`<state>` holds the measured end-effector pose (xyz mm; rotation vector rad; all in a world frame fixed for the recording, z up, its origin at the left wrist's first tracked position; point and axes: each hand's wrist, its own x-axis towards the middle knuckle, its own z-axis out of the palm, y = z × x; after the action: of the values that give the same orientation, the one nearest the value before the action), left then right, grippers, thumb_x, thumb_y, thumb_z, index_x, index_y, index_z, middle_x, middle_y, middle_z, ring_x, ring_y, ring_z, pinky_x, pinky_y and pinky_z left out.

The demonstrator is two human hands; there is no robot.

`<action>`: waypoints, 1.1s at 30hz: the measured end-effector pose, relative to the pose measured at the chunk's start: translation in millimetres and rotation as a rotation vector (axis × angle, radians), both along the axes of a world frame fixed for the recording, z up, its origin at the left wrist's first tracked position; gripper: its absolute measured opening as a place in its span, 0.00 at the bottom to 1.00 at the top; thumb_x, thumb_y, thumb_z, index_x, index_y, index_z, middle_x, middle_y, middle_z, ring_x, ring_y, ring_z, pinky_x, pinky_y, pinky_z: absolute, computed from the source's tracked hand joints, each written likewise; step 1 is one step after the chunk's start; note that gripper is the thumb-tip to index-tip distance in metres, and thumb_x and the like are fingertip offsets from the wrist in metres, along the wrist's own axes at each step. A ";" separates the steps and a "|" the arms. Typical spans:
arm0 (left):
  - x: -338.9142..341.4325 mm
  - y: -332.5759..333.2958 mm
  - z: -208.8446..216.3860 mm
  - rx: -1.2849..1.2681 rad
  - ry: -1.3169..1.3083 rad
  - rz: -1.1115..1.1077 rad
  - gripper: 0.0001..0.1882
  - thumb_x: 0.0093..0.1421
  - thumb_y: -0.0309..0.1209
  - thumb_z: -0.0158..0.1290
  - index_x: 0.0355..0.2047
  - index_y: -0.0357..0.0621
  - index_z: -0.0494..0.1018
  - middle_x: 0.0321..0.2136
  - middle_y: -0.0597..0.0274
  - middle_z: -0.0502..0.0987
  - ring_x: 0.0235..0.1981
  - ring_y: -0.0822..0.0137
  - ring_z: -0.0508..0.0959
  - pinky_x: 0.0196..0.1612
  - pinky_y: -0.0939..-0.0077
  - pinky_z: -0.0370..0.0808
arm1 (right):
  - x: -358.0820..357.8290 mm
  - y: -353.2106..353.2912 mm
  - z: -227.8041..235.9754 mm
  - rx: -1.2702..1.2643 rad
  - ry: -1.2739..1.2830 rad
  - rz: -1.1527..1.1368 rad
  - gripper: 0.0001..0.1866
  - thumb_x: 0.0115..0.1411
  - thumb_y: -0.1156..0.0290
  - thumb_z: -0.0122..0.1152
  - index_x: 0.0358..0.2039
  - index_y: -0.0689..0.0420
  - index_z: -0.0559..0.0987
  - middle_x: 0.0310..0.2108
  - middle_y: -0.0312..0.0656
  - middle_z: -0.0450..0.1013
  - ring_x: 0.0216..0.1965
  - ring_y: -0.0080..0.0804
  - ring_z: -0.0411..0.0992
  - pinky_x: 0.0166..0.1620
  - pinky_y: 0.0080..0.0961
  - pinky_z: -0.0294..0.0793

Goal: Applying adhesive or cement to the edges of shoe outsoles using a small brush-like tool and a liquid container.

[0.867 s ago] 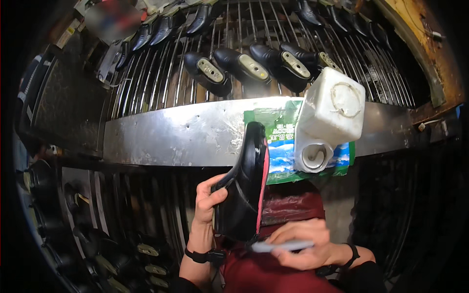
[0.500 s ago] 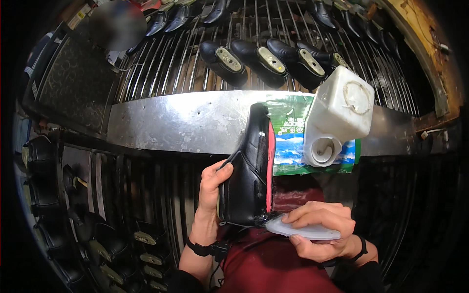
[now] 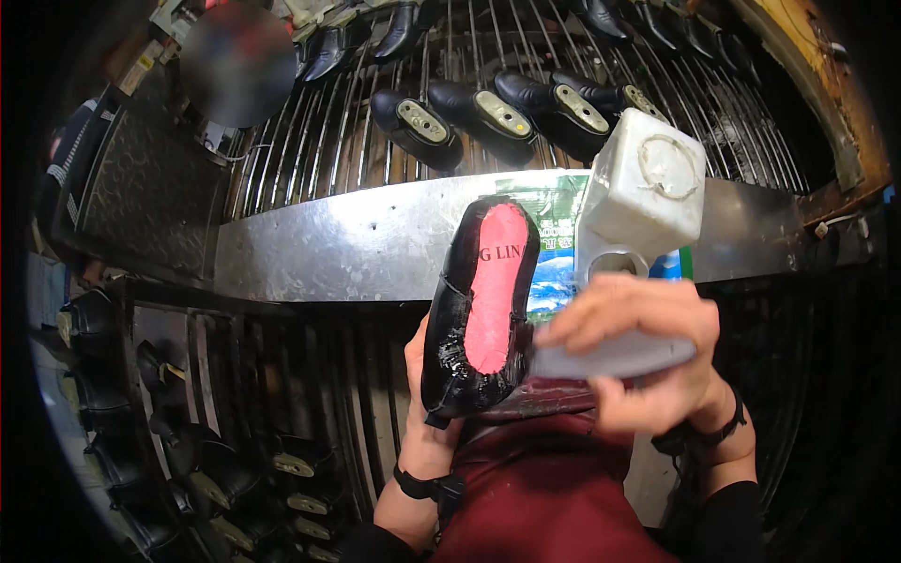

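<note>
My left hand [image 3: 418, 383] is wrapped round a black leather shoe upper stretched over a last [image 3: 445, 352], mostly hidden behind it. The shoe's underside faces up, showing a pink insole [image 3: 493, 296] bordered by folded-over leather that looks wet and shiny at the near end. In my right hand [image 3: 657, 324], blurred by motion, is a pale, translucent flat applicator [image 3: 624, 357]. Its tip is beside the shoe's right edge; whether they touch I cannot tell. Beyond my right fingers a white plastic jug [image 3: 648, 183] rests on a green and blue printed sheet [image 3: 554, 281], its round mouth partly covered.
A metal ledge [image 3: 328, 249] crosses in front of me. Behind it, several black shoes on lasts [image 3: 413, 131] lie upturned on a rack of metal bars [image 3: 324, 150]. More lasted shoes [image 3: 202, 469] fill racks at the lower left. A dark patterned panel [image 3: 155, 178] stands at left.
My left hand has turned the shoe from its side to underside up. My right hand has lifted the applicator from the near end and moved up and right, toward the jug's mouth.
</note>
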<state>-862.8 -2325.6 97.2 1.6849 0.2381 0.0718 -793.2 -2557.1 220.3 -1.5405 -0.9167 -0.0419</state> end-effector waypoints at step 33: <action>300.7 185.4 32.2 1.013 0.272 0.432 0.43 0.50 0.64 0.67 0.46 0.31 0.81 0.44 0.38 0.83 0.46 0.45 0.85 0.48 0.53 0.81 | -7.9 26.7 -113.6 0.393 0.506 -0.798 0.11 0.56 0.73 0.68 0.35 0.66 0.79 0.39 0.53 0.78 0.34 0.33 0.78 0.33 0.26 0.80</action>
<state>-562.1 -2140.3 129.4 2.6201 0.8789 0.3283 -801.2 -2530.4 106.7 -1.3595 0.1362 -0.3632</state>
